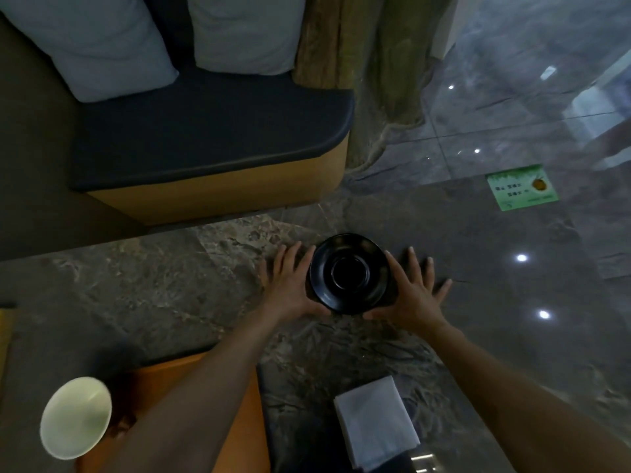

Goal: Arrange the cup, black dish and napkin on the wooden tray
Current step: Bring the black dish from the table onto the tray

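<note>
Now both hands, left hand (288, 285) and right hand (415, 291), cup the black dish (348, 273) near the desk's (153, 285) far edge, fingers spread flat.

Black dish (348, 273), white napkin (375, 421) (table (153, 288) grey-veined).

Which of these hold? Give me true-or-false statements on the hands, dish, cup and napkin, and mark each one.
1. Both hands flank the black dish. True: left hand, right hand.
2. The napkin lies on the wooden tray. False: it lies on the stone table, right of the tray.
3. The cup sits at the near left. True.
4. The dish is on the tray. False: it is farther out on the table.
</note>
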Action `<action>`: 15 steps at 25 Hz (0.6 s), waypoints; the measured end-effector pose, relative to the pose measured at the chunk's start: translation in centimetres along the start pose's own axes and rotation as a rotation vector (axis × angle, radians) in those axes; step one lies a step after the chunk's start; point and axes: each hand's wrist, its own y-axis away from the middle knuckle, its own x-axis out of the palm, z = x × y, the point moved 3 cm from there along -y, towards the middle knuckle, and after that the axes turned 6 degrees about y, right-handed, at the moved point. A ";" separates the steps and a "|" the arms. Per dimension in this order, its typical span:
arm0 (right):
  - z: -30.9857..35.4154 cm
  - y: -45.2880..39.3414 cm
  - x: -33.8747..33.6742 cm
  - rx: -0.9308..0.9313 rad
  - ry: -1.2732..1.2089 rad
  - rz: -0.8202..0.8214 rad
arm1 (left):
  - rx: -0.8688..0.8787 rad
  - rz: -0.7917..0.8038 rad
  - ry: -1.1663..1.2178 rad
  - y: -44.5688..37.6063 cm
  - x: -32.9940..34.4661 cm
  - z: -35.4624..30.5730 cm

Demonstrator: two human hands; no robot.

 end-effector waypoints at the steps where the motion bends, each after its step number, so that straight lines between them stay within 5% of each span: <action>1: 0.0 0.0 -0.1 -0.001 -0.004 -0.002 | -0.009 0.002 0.013 0.0 0.1 -0.1; 15: 0.0 4.1 -1.9 -0.119 -0.006 0.049 | -0.061 -0.121 0.115 6.4 2.0 -1.7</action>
